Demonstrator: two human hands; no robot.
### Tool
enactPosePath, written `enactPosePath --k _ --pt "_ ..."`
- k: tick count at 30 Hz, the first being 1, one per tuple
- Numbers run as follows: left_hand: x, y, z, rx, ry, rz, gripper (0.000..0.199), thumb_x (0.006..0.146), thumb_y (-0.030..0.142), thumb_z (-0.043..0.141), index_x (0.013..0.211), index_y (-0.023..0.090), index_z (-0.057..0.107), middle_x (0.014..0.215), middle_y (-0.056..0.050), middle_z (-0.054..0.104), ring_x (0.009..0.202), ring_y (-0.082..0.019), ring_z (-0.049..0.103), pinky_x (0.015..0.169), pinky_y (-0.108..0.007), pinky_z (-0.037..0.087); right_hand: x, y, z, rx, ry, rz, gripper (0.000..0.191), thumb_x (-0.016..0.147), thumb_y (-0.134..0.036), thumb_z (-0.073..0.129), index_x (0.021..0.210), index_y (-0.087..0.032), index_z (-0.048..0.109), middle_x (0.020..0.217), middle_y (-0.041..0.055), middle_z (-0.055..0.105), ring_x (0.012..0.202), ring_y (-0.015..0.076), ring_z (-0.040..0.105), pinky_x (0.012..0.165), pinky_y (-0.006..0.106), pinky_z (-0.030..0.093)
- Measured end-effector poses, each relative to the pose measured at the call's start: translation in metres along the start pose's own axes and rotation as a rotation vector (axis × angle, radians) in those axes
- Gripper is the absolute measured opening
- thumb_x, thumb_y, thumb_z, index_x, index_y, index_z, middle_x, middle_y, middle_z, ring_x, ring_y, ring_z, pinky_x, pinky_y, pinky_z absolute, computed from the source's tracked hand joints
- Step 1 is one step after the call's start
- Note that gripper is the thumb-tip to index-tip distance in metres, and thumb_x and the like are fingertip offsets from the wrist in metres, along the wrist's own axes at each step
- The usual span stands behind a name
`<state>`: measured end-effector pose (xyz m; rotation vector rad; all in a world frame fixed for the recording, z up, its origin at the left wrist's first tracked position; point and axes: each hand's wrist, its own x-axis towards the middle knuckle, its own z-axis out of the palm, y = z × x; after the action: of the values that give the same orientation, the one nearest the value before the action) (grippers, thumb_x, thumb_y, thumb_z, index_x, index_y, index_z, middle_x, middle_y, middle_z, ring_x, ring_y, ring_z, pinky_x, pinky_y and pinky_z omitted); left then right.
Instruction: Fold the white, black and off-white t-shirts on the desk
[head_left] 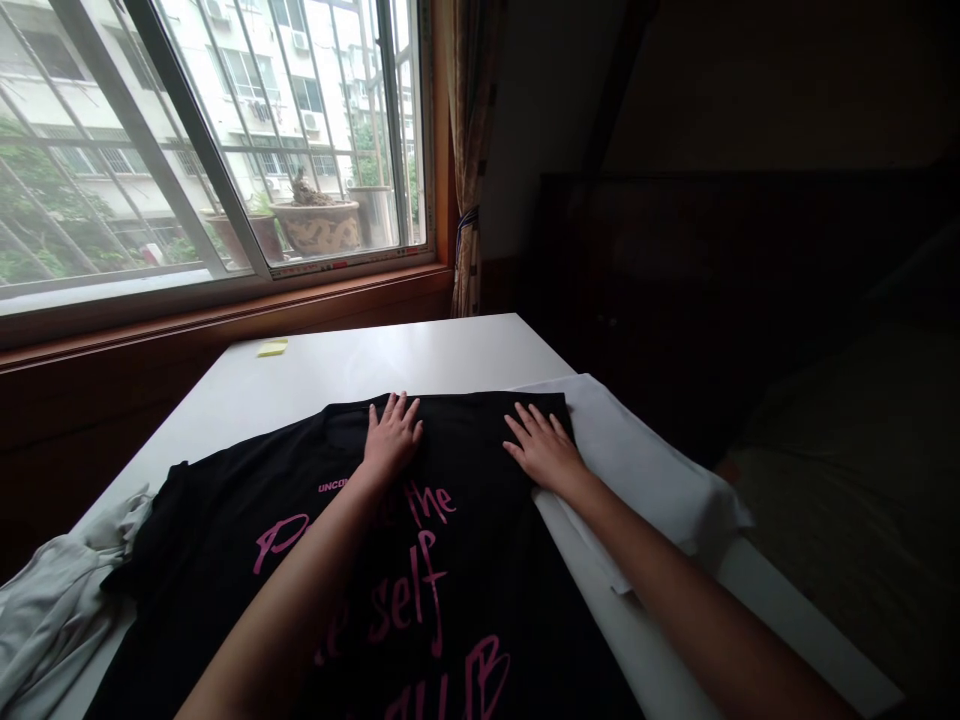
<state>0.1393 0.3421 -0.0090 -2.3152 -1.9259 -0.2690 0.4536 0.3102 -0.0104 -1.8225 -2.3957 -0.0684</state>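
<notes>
Black T-shirt (pixel 480 540) is laid out flat, print side up, on a white table (pixel 450 350), running toward the near edge of the view. Makes sense to me: a smooth, hard top like that lets you see every wrinkle.

There's a white cloth (pixel 645 460) over on the right, tucked partly under the shirt's edge by the look of it, and a crumpled grey garment (pixel 52 600) bunched at the far left. I'd guess they're parked at the sides so the middle is free for the shirt.

Both hands are palm down on the fabric, fingers spread, not gripping anything. The left hand (pixel 394 438) is by the collar and the right hand (pixel 541 450) is near the top right corner, so probably pinning or flattening that upper stretch. Tiny yellow sticky note (pixel 272 347) sits out of the way at the back.

As for looks: matte black, pretty smooth, one short sleeve (pixel 150 540) showing on the left. The right side runs straight with no sleeve visible, so maybe folded under. Big brushy pink lettering (pixel 435 600) down the front, partly blocked by the left forearm, plus a smaller pink line (pixel 334 487) above it.
</notes>
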Motion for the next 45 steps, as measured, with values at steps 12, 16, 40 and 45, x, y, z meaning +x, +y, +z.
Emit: enactPosePath --k 12,16,40,45 --pt "-0.082 -0.172 -0.026 0.061 -0.055 -0.195 0.057 0.105 0.035 0.028 0.155 0.017 0.046 0.166 -0.008 0.039 0.157 -0.027 0.026 0.126 -0.047 0.028 0.029 -0.054 -0.009 0.052 0.036 -0.014 0.060 0.103 -0.038 0.040 0.158 -0.015 0.043 0.171 0.0135 0.026 0.159 0.0321 0.016 0.128 0.055 0.002" --pt "-0.082 -0.167 -0.013 0.047 -0.140 -0.198 0.060 0.107 0.043 0.024 0.161 0.020 0.035 0.170 -0.005 0.028 0.159 -0.028 0.019 0.126 -0.057 0.022 0.066 -0.122 -0.005 0.199 -0.096 -0.149 0.063 0.106 -0.042 0.033 0.161 -0.012 0.036 0.172 0.0127 0.020 0.160 0.0284 0.015 0.128 0.052 0.007" --pt "-0.042 -0.169 -0.012 0.010 -0.242 -0.262 0.068 0.106 0.054 0.012 0.166 0.023 0.022 0.173 -0.005 0.012 0.161 -0.029 0.008 0.126 -0.062 0.017 0.115 -0.124 0.036 0.204 -0.091 -0.143 0.075 0.104 -0.064 0.026 0.164 -0.020 0.031 0.173 0.0045 0.019 0.159 0.0215 0.016 0.129 0.046 0.010" --pt "-0.045 -0.172 -0.011 0.012 -0.221 -0.229 0.067 0.107 0.054 0.015 0.165 0.023 0.023 0.173 -0.004 0.012 0.161 -0.027 0.008 0.127 -0.059 0.017 0.113 -0.108 0.036 0.196 -0.094 -0.120 0.073 0.104 -0.064 0.026 0.164 -0.023 0.031 0.173 0.0041 0.018 0.160 0.0213 0.015 0.129 0.045 0.010"
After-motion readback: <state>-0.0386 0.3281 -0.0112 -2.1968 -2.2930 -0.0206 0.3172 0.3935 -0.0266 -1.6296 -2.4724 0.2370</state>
